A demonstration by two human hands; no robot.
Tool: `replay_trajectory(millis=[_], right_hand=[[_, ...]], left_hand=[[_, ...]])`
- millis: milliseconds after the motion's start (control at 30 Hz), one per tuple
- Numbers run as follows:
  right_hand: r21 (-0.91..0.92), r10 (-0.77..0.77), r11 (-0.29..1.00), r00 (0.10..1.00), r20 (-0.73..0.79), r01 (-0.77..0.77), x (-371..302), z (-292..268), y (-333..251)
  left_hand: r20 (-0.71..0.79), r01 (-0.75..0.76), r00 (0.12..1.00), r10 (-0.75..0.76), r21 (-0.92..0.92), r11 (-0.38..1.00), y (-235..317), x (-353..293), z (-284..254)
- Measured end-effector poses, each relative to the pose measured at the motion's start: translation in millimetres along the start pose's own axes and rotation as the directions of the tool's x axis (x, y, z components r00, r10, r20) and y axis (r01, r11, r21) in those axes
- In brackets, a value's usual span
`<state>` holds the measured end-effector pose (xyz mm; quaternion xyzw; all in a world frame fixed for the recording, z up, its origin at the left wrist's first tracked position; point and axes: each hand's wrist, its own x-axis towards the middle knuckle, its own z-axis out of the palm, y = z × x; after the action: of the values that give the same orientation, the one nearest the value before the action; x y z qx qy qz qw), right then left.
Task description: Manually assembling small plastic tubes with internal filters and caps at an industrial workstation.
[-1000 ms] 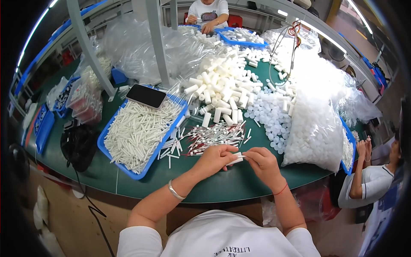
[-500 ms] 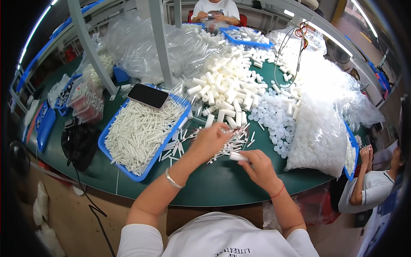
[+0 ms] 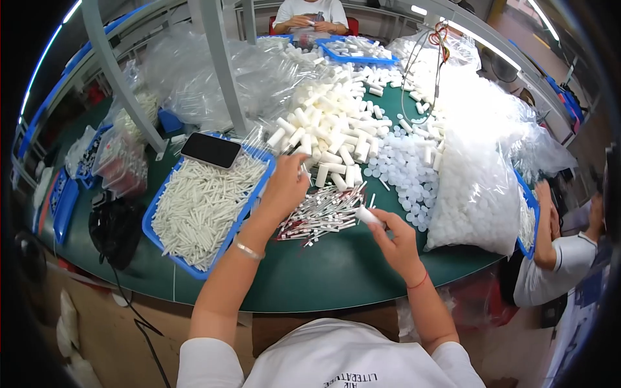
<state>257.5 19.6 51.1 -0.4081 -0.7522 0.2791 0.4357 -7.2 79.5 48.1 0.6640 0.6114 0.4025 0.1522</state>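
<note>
My right hand (image 3: 396, 242) holds a short white cylinder (image 3: 367, 216) between thumb and fingers, tilted, just above the table. My left hand (image 3: 288, 183) reaches over the near left edge of a heap of white cylinders (image 3: 330, 119), its thumb and fingers apart and nothing visible between them. Its fingertips are close to thin clear tubes beside the heap. Between my hands lies a loose pile of thin rods (image 3: 317, 216) with white, dark and reddish parts. To the left, a blue tray (image 3: 154, 226) is full of short thin white sticks (image 3: 204, 207).
A black phone (image 3: 211, 150) rests on the tray's far edge. Translucent round caps (image 3: 411, 174) lie right of the heap, beside a full plastic bag (image 3: 472, 207). Metal posts (image 3: 226, 71) rise from the green table (image 3: 310, 278). Other people sit across and at right.
My left hand has moved left and away from me, toward the heap's edge. The cylinder in my right hand is tilted more. The whole view has shifted slightly.
</note>
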Motion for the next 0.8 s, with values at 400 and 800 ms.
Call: replay_trajectory(millis=[400,800], right_hand=[[0.02,-0.098,0.995,0.992,0.075,0.097,-2.5,-9.1,-30.7],[-0.074,-0.168,0.978,0.948,0.271,0.195,-17.7,-4.1,-37.0]], left_hand=[[0.392,0.201,0.919,0.031,-0.537,0.82,63.2,-84.3,1.6],[0.568,0.286,0.813,-0.127,-0.2,0.937,75.6,-99.5,18.2]])
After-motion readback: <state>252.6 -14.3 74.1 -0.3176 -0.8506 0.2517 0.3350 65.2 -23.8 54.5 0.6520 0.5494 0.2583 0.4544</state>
